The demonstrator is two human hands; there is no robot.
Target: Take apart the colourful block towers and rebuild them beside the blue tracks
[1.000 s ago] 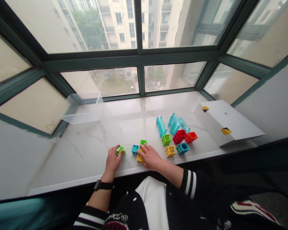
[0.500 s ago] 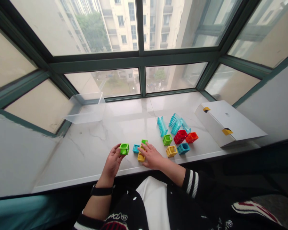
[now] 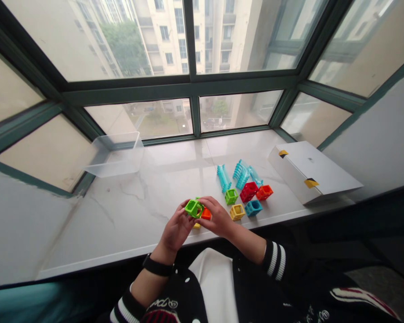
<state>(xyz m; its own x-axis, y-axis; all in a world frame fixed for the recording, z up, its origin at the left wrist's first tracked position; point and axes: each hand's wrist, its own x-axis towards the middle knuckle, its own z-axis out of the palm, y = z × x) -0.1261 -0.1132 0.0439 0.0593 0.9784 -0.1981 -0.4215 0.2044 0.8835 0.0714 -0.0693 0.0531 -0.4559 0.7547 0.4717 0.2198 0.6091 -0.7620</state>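
Note:
In my left hand (image 3: 177,226) is a green cube block (image 3: 192,207) with open sides, pinched between thumb and fingers. My right hand (image 3: 218,217) closes on an orange cube block (image 3: 206,213), up against the green one; whether the two are joined I cannot tell. Part of a yellow block (image 3: 196,225) shows beneath my hands, the rest covered. To the right of my right hand stand another green block (image 3: 231,196), a yellow cube block (image 3: 237,211), a blue block (image 3: 253,207), a red block (image 3: 248,192) and a second orange block (image 3: 264,192).
Clear turquoise ribbed pieces (image 3: 241,174) lie behind the blocks. A transparent plastic bin (image 3: 116,161) stands at the left by the window. On the right is a white box (image 3: 318,172) with yellow-black tape. The marble sill (image 3: 121,224) ends at a front edge near my body.
My left hand has moved right with the green block, bringing it to my right hand. My right hand has come up off the small cluster, and an orange block now shows in it.

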